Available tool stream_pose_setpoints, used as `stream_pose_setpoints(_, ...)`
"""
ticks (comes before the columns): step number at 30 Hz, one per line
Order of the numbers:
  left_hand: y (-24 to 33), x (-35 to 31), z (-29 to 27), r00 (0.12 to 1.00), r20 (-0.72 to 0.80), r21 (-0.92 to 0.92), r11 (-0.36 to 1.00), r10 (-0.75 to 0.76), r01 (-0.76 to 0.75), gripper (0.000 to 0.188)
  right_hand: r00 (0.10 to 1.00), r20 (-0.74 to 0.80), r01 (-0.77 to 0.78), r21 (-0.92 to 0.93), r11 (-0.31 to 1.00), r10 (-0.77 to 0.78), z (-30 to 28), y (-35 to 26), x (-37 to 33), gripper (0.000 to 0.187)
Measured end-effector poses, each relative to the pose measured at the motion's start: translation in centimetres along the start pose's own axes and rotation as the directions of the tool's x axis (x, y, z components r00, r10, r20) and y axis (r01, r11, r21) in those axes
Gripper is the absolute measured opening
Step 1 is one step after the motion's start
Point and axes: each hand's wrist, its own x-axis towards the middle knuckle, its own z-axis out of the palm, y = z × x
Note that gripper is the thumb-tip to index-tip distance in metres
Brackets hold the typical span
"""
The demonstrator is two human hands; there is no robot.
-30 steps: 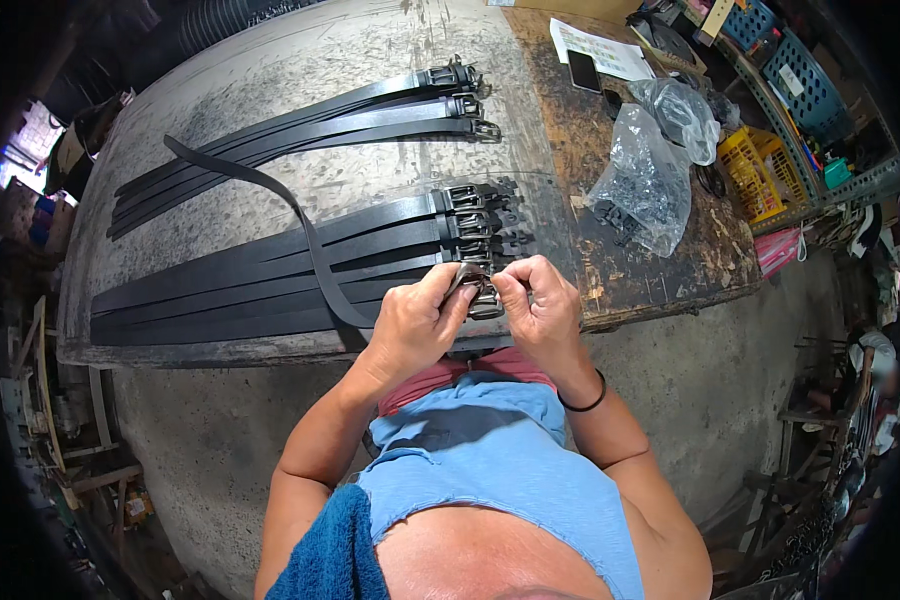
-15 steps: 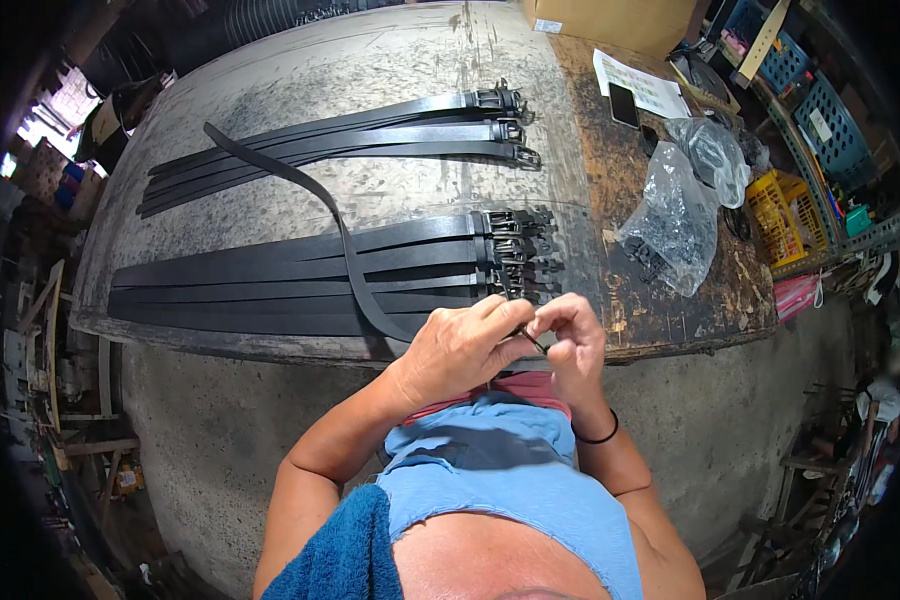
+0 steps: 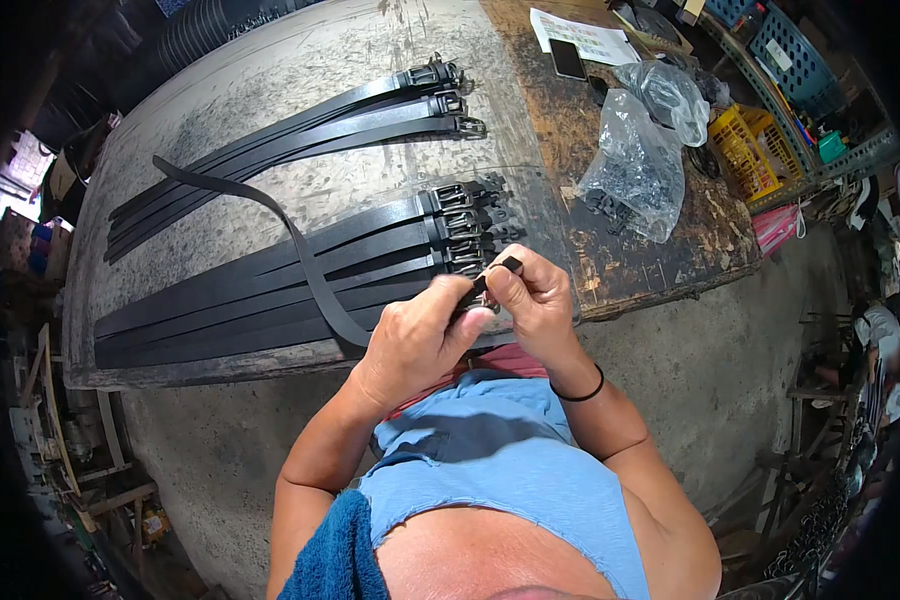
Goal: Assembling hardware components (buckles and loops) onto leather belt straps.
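My left hand is closed around one end of a black belt at the table's near edge. From there the strap curves away over the other belts, its free tip at the far left. My right hand pinches a short black piece at that same end, the two hands nearly touching. Whether that piece is a loop or the strap's own end is hidden by the fingers. Beside my hands lies a stack of black belts, with metal buckles at the right. Farther back rests a second group of buckled belts.
Right of the belts are a clear plastic bag with small dark parts, a phone and a printed sheet. A yellow basket stands at the table's right edge, near a blue perforated bin.
My hands have turned the belt end, so a black piece now shows above my right fingers. The whole view has shifted, with the table appearing farther left.
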Motion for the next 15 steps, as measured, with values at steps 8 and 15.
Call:
stream_pose_setpoints(8,0.8,0.4,0.0,0.996,0.005,0.124,0.988,0.094,-0.094,0.013,0.992,-0.039,0.119,-0.107,0.987,-0.124,0.0,0.4,-0.9,0.020)
stream_pose_setpoints(15,0.4,0.5,0.1,0.982,-0.057,0.155,0.973,0.180,-0.169,0.009,0.891,0.021,0.422,-0.410,0.809,-0.454,0.6,-0.9,-0.6,0.011)
